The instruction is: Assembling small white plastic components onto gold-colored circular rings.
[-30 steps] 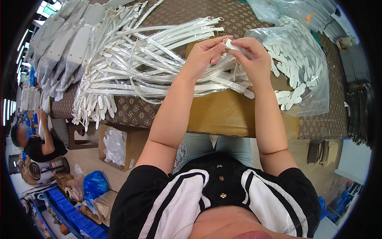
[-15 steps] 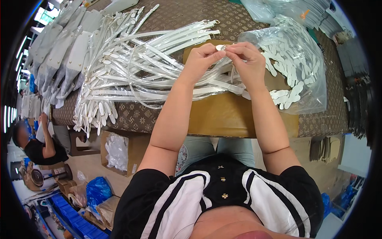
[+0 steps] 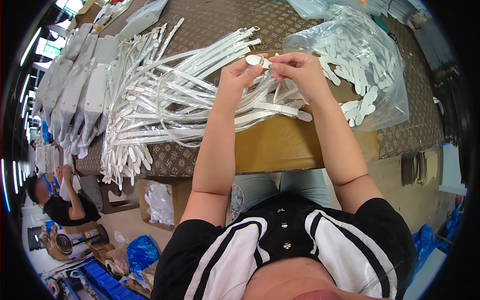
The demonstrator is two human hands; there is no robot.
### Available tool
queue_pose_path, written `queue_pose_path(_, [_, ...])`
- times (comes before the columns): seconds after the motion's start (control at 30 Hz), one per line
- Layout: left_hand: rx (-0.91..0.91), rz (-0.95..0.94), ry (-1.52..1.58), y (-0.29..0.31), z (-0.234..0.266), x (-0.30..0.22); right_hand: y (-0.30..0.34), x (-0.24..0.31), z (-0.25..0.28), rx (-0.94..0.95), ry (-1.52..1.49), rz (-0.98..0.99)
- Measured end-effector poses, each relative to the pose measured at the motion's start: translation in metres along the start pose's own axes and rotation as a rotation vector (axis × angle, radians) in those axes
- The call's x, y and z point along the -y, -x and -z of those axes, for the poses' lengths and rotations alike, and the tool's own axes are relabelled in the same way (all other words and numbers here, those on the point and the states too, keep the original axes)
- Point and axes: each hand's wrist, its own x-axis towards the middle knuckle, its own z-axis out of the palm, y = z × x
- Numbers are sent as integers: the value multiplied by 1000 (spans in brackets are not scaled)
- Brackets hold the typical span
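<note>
Over the table, my left hand [image 3: 239, 79] and my right hand [image 3: 296, 72] are held close together, both closed in a pinch. Between them is a white strap end tab [image 3: 253, 59] with a rounded tip and a small metal ring or buckle. My left fingers grip the tab's rounded part. My right fingertips pinch beside the metal piece; exactly what they hold there is partly hidden. Below the hands lie long white straps in clear plastic wrap [image 3: 192, 85], with metal buckles at their far ends. One strap's rounded tab [image 3: 304, 116] lies near my right wrist.
An open clear bag [image 3: 395, 102] of loose white tabs [image 3: 370, 65] lies to the right. A tan board [image 3: 280, 150] covers the table's near edge. White bags [image 3: 75, 92] are stacked at left. Beyond stand a co-worker [image 3: 67, 207], a carton [image 3: 182, 195] and a blue plastic bag [image 3: 141, 254].
More of the white tab now shows, pointing left, with its metal piece visible between my hands. The whole view has shifted slightly. Both hands stay pinched together.
</note>
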Motion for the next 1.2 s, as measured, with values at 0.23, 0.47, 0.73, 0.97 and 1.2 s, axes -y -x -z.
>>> queue_pose_path(0.23, [75, 49, -73, -3, 2, 2, -3, -3, 2, 16, -41, -9])
queue_pose_path(0.47, [63, -51, -213, 4, -13, 1, -12, 7, 26, -114, 186, 46])
queue_pose_path(0.73, [244, -132, -1070, 22, -22, -28, -29, -5, 59, -446, 282, 171])
queue_pose_path(0.97, [365, -58, -1403, 37, -6, -6, -27, 3, 58, -406, 173, 209])
queue_pose_path(1.2, [371, 146, -1652, 22, -18, -20, -30, 0, 63, -395, 123, 184])
